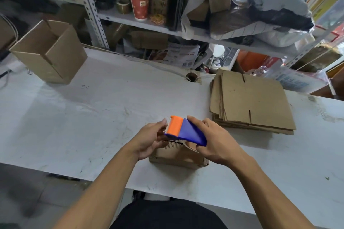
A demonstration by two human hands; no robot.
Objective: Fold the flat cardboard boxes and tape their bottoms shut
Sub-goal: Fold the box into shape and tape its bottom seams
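A blue and orange tape dispenser (pixel 186 132) is gripped by the right hand (pixel 214 141) and pinched at its orange end by the left hand (pixel 149 141), above a small cardboard box (pixel 176 156) largely hidden beneath. On the white table (pixel 93 117), 1 stack of flat boxes (pixel 251 102) lies right; 1 folded open box (pixel 48 54) stands far left. Cluttered shelves (pixel 167 29) are seen behind.

Flat brown boxes (pixel 255 102) stacked right; folded box (pixel 47 52) stands left.
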